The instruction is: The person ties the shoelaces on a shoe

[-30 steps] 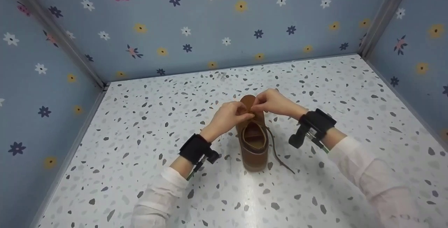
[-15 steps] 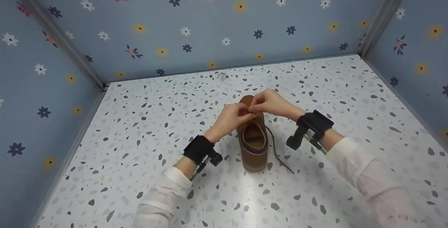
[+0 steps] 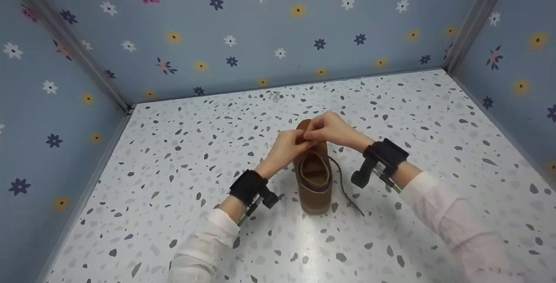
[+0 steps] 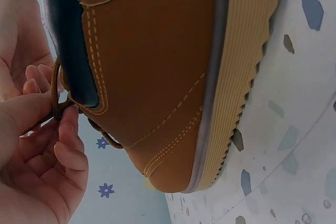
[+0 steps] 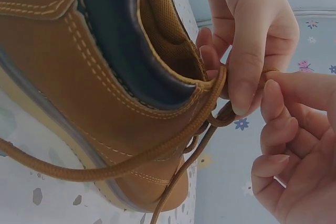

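Note:
A brown lace-up shoe [image 3: 316, 198] stands upright on the speckled surface, toe pointing away, with its dark collar facing me. My left hand [image 3: 284, 148] is over the tongue and pinches the brown shoelace [image 5: 226, 114] between thumb and fingers, as the right wrist view shows. From the other side my right hand [image 3: 332, 129] meets it; its thumb and index finger [image 5: 310, 85] pinch a bit of lace right beside the left thumb. Most of that bit is hidden by the fingers. One lace strand [image 3: 343, 185] trails down the shoe's right side onto the surface.
The white speckled tabletop [image 3: 195, 157] spreads around the shoe. Blue panels [image 3: 243, 22] with flower and butterfly prints close off the back, left and right. Black straps with small cameras [image 3: 249, 187] sit on both wrists.
My right hand has shifted slightly left, its fingertips now overlapping the left hand's. The left wrist has edged a little to the right. The shoe and the trailing strand stay almost where they were.

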Tool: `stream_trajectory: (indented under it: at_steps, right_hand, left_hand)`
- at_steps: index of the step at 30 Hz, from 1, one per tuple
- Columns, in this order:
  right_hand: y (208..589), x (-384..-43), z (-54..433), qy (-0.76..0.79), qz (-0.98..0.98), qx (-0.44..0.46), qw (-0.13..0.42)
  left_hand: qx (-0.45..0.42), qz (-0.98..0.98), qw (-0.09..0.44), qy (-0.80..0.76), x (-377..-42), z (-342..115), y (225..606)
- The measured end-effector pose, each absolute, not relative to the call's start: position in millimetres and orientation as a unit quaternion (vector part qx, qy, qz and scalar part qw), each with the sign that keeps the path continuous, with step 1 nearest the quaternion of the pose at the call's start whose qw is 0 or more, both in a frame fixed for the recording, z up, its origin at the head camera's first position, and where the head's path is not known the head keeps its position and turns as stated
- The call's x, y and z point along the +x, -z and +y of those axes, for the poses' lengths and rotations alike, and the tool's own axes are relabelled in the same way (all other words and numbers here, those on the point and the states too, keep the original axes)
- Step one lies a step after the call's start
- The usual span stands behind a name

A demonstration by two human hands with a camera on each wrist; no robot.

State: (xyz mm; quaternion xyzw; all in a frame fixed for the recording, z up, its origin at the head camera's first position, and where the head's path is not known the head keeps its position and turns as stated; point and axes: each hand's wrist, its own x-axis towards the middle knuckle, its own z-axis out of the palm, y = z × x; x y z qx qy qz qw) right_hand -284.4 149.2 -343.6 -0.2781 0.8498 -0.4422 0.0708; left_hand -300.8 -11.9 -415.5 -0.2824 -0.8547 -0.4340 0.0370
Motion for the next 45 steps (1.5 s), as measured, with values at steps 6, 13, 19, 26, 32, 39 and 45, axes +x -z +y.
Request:
stream_trajectory:
  at_steps: [6,13,19,26,32,39,45]
  right_hand:
    - [344.7,-284.2,149.2,0.446,0.849,-0.275,0.066]
    - [366.6,-299.4,154.7,0.455,0.847,-0.262,0.077]
    - [379.2,-308.5,158.0,0.454,0.848,-0.262,0.072]
    - [377.9,-309.0,157.8,0.438,0.856,-0.266,0.066]
    - [368.3,-304.2,160.0,0.439,0.85,-0.282,0.068]
    - [333.3,-280.4,161.4,0.447,0.846,-0.289,0.04]
    - [336.8,-276.7,173.0,0.442,0.857,-0.261,0.038]
  left_hand:
    - [-0.289,-0.853,0.048,0.433,-301.6,-10.6,415.3]
    - [-0.286,-0.843,0.029,0.454,-301.1,-10.4,415.1]
    - [-0.282,-0.839,0.026,0.465,-300.8,-10.2,415.7]
    - [-0.272,-0.842,0.029,0.465,-300.4,-10.2,415.9]
    - [-0.264,-0.84,0.027,0.473,-300.1,-10.5,416.7]
    - [-0.261,-0.845,0.026,0.466,-301.4,-9.7,416.2]
    - [-0.267,-0.842,0.018,0.468,-301.8,-9.4,415.4]
